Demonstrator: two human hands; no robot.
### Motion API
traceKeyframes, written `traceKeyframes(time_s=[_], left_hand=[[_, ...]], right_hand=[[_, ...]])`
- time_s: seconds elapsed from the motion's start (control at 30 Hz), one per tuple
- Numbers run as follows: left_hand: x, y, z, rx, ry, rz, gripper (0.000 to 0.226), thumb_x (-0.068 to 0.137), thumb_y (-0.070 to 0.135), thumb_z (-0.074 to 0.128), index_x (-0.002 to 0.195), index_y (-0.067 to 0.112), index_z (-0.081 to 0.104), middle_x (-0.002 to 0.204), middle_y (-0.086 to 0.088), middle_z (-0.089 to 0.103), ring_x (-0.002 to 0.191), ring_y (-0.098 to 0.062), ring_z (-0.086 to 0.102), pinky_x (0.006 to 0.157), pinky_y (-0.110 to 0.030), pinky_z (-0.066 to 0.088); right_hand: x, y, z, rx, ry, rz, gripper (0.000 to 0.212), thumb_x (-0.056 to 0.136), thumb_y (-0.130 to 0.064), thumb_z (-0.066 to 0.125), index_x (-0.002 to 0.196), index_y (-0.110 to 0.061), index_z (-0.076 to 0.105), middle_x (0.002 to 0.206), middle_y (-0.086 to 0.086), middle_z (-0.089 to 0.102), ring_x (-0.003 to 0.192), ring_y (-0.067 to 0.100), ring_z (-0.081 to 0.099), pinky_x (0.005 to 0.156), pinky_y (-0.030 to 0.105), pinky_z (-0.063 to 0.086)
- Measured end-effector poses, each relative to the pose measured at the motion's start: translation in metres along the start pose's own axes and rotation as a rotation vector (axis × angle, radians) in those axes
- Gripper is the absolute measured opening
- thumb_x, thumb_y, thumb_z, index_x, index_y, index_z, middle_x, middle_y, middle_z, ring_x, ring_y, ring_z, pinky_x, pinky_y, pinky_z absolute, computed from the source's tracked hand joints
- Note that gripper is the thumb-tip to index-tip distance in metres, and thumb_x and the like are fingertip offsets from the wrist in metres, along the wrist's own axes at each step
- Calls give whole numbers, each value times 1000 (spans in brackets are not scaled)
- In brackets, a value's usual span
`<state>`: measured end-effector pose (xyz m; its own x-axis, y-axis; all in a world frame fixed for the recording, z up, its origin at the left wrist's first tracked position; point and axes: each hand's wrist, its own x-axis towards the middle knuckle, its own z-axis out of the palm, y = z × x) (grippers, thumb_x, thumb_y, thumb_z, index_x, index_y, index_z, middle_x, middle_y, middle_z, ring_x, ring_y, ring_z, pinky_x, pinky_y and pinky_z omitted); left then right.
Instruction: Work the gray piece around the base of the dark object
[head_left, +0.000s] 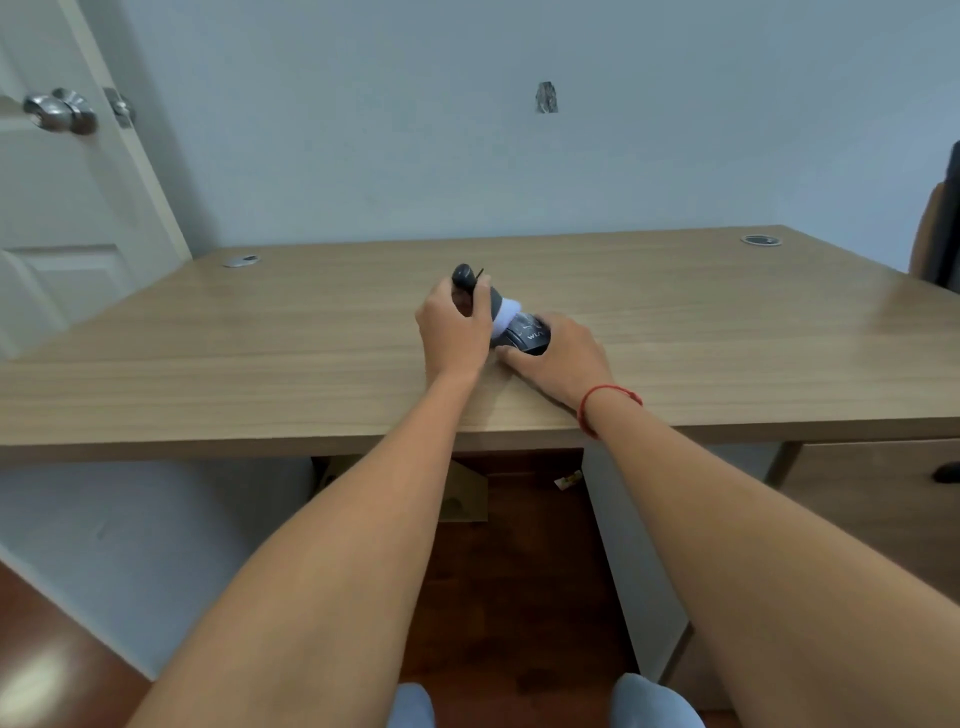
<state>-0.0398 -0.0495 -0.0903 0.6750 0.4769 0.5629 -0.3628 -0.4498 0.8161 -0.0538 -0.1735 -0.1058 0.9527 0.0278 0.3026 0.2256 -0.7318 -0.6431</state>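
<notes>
Two hands are working on one dark grey sock (488, 304) with a white heel, lying on the desk (260, 332) midway along its width, nearer the front edge than the back. Left hand (453, 332) is curling its fingers round the toe end and lifting it; right hand (563, 353) is pinching the cuff end, thumb along its near side, and holding it against the wood. Risk, as a judgement: soft fabric may be slipping from either pinch, or bunching unevenly, if the hands pull apart. Wood-grain desk is carrying two cable ports (241, 261), at the back left and back right corners. Behind it stands a pale wall; a white door (67, 197) with a metal knob is showing at left.
</notes>
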Motion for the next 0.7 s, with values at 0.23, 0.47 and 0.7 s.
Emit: traceKeyframes(time_s=[0.23,0.47,0.7], left_hand=[[3,-7,-2,80,48,-60,25,89,26,60,79,3,59,81,-14,66,79,-27,58,65,-22,34],[4,-11,-1,129,10,-120,26,87,25,61,85,-1,62,88,-17,68,93,-33,60,77,-35,46],[-1,3,-4,-107,78,-79,26,86,30,64,79,6,64,73,-4,67,69,-15,62,62,-13,44]], right_hand=[[-2,0,-1,28,9,-4,49,76,-52,71,114,-22,65,107,-1,70,100,21,64,90,41,51],[-3,0,-1,36,13,-7,50,76,-52,71,115,-22,65,108,-1,70,99,21,64,89,40,52],[-2,-2,-1,-79,39,37,58,75,-60,69,118,-21,63,110,1,69,103,24,63,87,37,49]])
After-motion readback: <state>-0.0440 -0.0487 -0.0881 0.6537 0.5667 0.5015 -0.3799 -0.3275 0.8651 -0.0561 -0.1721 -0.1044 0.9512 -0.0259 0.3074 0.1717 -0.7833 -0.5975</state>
